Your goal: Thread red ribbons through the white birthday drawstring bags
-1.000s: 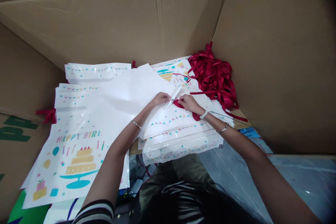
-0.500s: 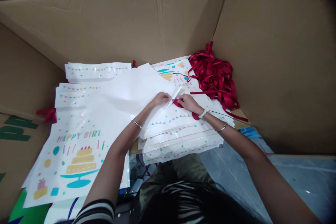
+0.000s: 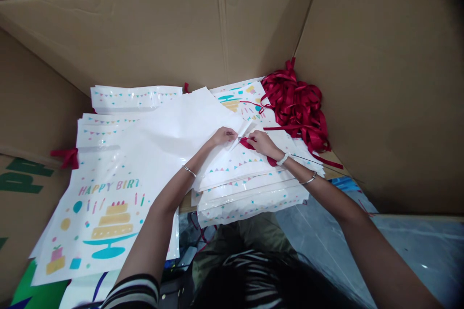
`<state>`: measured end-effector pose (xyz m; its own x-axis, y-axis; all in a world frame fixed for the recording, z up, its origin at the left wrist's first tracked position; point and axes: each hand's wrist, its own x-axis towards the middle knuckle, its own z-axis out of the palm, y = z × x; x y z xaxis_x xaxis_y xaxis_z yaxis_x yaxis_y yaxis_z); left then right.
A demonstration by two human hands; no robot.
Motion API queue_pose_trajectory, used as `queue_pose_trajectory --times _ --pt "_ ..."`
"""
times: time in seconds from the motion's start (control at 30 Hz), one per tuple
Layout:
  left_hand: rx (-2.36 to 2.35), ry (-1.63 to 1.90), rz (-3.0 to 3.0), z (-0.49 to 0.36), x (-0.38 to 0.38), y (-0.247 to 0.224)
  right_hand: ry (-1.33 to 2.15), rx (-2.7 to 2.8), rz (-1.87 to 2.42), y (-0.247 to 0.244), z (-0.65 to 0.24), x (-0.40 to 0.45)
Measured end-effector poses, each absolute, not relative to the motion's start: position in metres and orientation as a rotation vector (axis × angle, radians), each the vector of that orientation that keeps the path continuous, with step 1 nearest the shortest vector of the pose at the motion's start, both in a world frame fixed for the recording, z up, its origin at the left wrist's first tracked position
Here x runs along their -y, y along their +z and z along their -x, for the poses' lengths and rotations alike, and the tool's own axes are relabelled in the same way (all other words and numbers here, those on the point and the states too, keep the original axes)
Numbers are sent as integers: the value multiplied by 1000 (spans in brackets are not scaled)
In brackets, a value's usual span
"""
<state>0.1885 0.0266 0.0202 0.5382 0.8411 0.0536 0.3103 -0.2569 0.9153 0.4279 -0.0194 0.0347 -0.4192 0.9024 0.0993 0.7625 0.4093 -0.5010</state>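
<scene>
we are pinching a white sheet [image 3: 203,111] at its fold in our left hand [image 3: 225,135], red ribbon [image 3: 247,144] in our right hand [image 3: 261,142], over printed sheets [image 3: 250,199]; little is shifting (both hands are keeping place), so work is staying there.

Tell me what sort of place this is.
Probably a makeshift work corner: cardboard walls stand around it, printed sheets lie stacked, and red ribbon is heaped at the far right.

"HAPPY BIRT" readable at 8 o'clock on printed white sheet [image 3: 105,203]; rest hidden. Inverted letters seen at 1 o'clock on upside-down sheet [image 3: 248,99], too small to be read. Green lettering on carton [image 3: 27,174], 9 o'clock: can't be made out.
</scene>
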Motion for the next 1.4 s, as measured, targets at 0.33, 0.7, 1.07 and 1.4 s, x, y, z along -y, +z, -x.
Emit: queue_pose_trajectory --times 0.33,0.7,1.07,1.4 --pt "-940 695 -1808 -189 -27 17 643 2229 1425 37 -426 18" --pt "-941 679 -1814 -190 -25 23 935 2106 1458 36 -428 14" --pt "-939 686 -1827 -190 -24 21 911 2148 1447 46 -424 15" --pt "-1416 652 -2012 -205 -14 20 734 2251 1522 55 -432 23"
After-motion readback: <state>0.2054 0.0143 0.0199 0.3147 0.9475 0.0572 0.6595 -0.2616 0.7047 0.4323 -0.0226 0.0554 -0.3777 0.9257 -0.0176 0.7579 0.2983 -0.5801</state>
